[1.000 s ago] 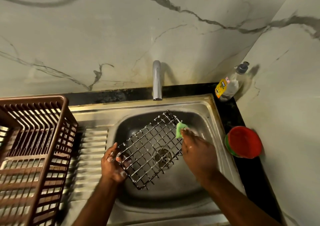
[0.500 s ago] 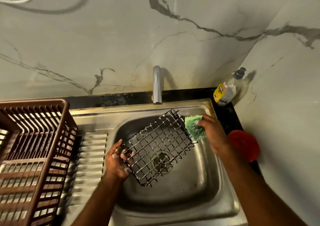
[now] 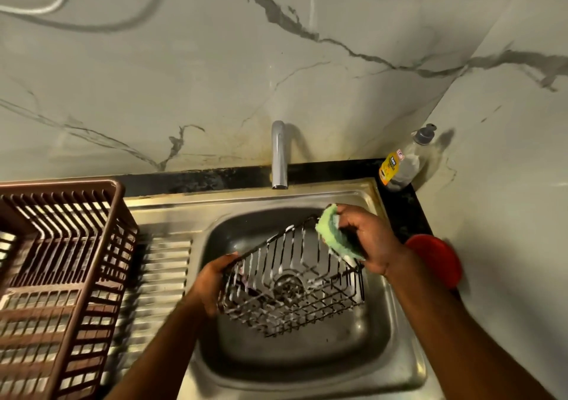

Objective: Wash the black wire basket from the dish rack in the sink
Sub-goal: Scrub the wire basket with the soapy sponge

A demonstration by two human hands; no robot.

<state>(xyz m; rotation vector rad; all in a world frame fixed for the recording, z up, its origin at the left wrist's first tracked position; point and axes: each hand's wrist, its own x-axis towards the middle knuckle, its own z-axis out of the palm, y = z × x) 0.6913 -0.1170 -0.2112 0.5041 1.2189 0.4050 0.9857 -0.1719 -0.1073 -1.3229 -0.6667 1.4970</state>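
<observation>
The black wire basket (image 3: 292, 280), streaked with white suds, hangs tilted over the steel sink (image 3: 402, 366). My left hand (image 3: 212, 283) grips its left edge. My right hand (image 3: 368, 243) holds a green sponge (image 3: 335, 237) against the basket's upper right corner. Foam drips from the sponge. The drain shows through the wires.
A brown plastic dish rack (image 3: 61, 276) stands on the ribbed drainboard (image 3: 163, 276) at the left. The tap (image 3: 279, 154) rises behind the sink, with no water running. A soap pump bottle (image 3: 405, 160) and a red bowl (image 3: 436, 258) sit on the black counter at the right.
The basket has been tipped from lying flat to showing its side. My left hand shifted its grip along the left edge. The sponge moved up to the basket's right corner.
</observation>
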